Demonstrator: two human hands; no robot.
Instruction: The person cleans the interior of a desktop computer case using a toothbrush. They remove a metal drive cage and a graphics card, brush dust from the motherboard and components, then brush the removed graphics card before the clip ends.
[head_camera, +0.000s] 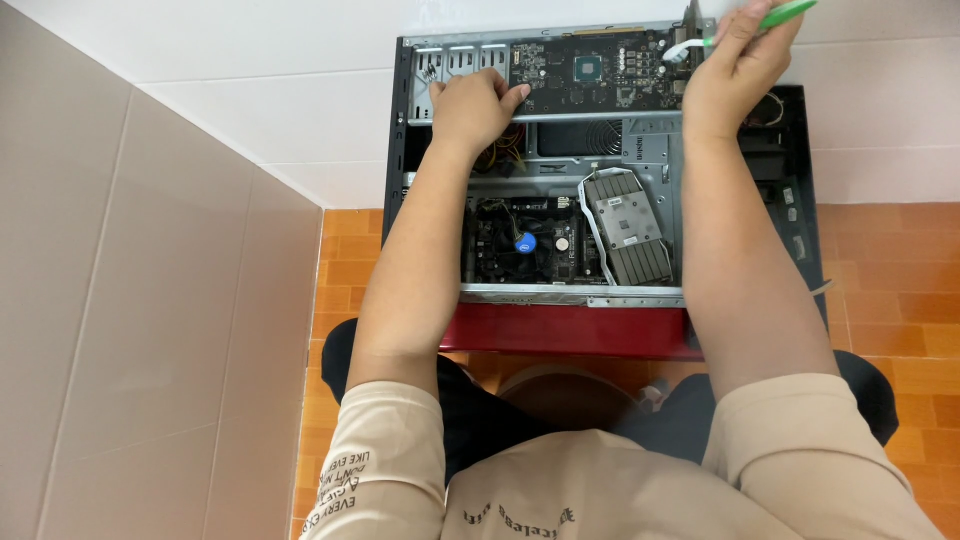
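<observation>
**Hands on a card at the top of an open case**

The left hand (478, 103), upper middle of the frame, lies knuckles-up with its fingers curled over the left end of a dark card (598, 72), pressing on it where it meets a grey crossbar (545, 118). The right hand (735, 62), at the upper right, is closed around a green-handled brush (740, 28); its white head rests at the card's right end, and the handle runs off toward the top edge.

Nearest the person, low in the frame, are beige sleeves and dark trousers. Just above them a red base (565, 331) sits under the open case (610, 170), which stands on orange floor tiles (890, 300). Inside the case, in the middle of the frame, a motherboard (525, 245) with a blue round part lies left of a grey ribbed block (628, 225). Above these, under the crossbar, a round fan grille shows. The card spans the top of the case, against a white wall.
</observation>
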